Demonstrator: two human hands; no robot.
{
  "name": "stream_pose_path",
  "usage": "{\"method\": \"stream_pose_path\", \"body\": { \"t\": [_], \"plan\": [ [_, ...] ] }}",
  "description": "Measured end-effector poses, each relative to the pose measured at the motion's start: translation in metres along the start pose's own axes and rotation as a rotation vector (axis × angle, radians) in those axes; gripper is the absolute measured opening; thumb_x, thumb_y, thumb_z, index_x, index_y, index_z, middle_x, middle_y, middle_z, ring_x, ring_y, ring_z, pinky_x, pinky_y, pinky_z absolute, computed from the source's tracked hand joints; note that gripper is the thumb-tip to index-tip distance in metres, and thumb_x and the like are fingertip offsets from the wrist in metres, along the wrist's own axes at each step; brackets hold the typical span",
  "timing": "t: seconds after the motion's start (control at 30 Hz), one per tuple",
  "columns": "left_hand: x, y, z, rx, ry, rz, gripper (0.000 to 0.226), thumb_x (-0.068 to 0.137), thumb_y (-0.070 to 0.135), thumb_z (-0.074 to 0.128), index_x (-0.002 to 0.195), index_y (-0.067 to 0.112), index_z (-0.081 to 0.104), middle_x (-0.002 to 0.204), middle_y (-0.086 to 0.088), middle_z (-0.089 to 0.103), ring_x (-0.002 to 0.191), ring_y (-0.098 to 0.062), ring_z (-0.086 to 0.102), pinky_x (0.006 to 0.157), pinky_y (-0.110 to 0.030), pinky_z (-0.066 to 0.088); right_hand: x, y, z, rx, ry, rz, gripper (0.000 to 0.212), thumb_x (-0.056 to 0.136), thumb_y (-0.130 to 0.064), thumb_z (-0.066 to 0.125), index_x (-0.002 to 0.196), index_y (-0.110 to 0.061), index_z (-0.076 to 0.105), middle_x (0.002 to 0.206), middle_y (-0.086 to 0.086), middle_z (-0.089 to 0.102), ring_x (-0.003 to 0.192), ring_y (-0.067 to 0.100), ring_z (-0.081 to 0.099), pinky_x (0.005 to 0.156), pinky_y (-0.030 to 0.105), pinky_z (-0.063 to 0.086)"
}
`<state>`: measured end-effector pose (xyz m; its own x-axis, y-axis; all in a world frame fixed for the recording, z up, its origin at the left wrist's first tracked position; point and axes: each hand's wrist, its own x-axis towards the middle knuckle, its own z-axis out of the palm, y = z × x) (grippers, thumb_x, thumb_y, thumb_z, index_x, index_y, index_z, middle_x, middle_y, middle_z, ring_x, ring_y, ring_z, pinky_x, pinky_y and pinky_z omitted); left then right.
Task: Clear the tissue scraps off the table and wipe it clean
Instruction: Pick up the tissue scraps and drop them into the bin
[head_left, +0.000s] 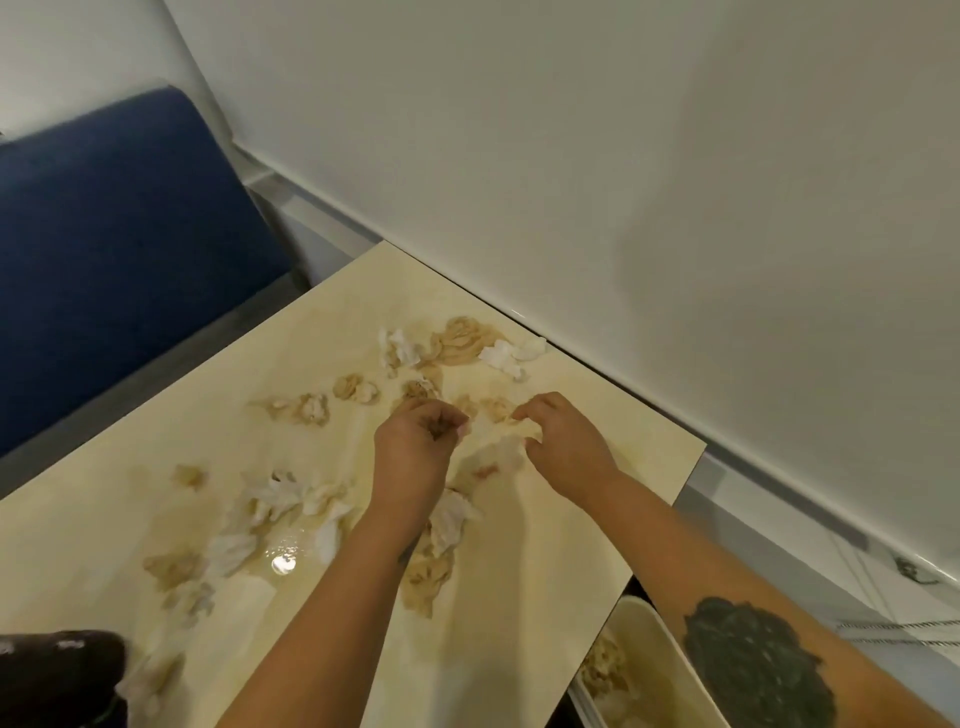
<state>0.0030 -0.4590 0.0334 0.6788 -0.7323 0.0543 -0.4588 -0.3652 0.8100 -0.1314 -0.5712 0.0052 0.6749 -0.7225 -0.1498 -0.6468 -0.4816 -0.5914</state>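
Several wet, crumpled tissue scraps, white and tan-stained, lie scattered over the glossy cream table (561, 545). A far cluster of scraps (462, 345) sits near the wall, another heap of scraps (270, 512) lies at the left beside a puddle (283, 558). My left hand (418, 441) is curled with its fingers closed around small brownish scraps. My right hand (563, 441) pinches a soggy white tissue wad (501, 449) that rests on the table between both hands.
A white bin (670, 654) holding used tissue stands below the table's right edge, under my right forearm. A blue upholstered seat (119, 249) is at the left. A white wall runs along the table's far side. A dark object (57, 675) sits at the bottom left corner.
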Motion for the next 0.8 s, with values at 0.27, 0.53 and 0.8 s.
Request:
{"method": "stream_pose_path", "body": {
  "t": [0.27, 0.53, 0.8],
  "plan": [
    [0.001, -0.003, -0.011, -0.056, 0.024, -0.018, 0.011, 0.079, 0.006, 0.072, 0.074, 0.015, 0.070, 0.083, 0.009, 0.059, 0.071, 0.007, 0.054, 0.064, -0.001, 0.037, 0.046, -0.011, 0.024, -0.368, -0.222, -0.080, 0.061, 0.091, 0.006, 0.033, 0.144, -0.024, 0.034, 0.155, 0.003, 0.019, 0.138, 0.025, 0.023, 0.105, 0.037, 0.034],
    [0.004, -0.004, -0.012, -0.064, 0.016, -0.024, 0.012, 0.079, 0.004, 0.072, 0.075, 0.015, 0.070, 0.085, 0.004, 0.061, 0.071, 0.004, 0.054, 0.064, -0.002, 0.038, 0.048, -0.009, 0.032, -0.457, -0.125, -0.166, 0.031, 0.085, 0.005, 0.041, 0.109, -0.008, 0.055, 0.102, 0.010, 0.052, 0.095, 0.028, 0.050, 0.069, 0.033, 0.038],
    [-0.005, 0.011, 0.000, -0.072, -0.050, 0.008, 0.018, 0.079, 0.000, 0.068, 0.073, 0.017, 0.069, 0.088, 0.003, 0.062, 0.072, 0.007, 0.054, 0.063, -0.004, 0.039, 0.017, 0.003, 0.015, -0.161, 0.064, -0.063, 0.026, 0.082, 0.006, 0.044, 0.092, -0.009, 0.063, 0.091, 0.008, 0.057, 0.083, 0.027, 0.052, 0.070, 0.034, 0.039]
  ]
}}
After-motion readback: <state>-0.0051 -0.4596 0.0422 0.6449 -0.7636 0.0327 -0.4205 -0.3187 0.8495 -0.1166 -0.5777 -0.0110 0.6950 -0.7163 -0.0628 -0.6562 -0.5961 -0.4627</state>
